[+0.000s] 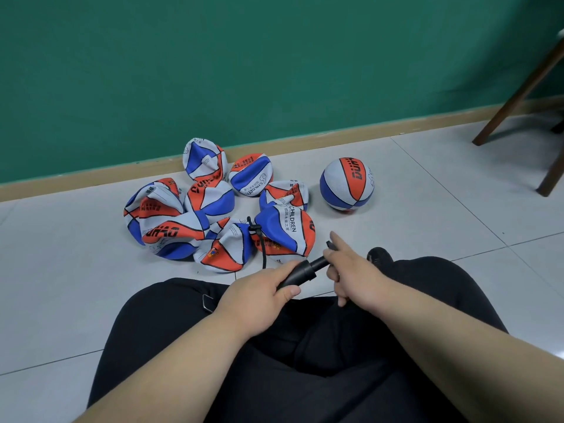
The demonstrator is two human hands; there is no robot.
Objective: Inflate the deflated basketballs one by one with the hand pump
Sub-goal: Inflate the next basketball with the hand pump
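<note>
We hold the black hand pump [300, 274] low over our lap, above black trousers [320, 346], near the middle of the scene. Our left hand [259, 296] has its grip clamped round the pump's barrel. Our right hand [354, 273] has its grip closed on the handle end, forefinger stretched forward. A thin black hose [263, 250] runs from near the pump up into the heap of deflated basketballs [213, 209], which lies on the tiled floor [427, 233] just beyond our knees, toward the green wall [274, 71]. One round inflated basketball [347, 184] sits apart, right of the heap. Brown chair legs [518, 87] stand far right.
</note>
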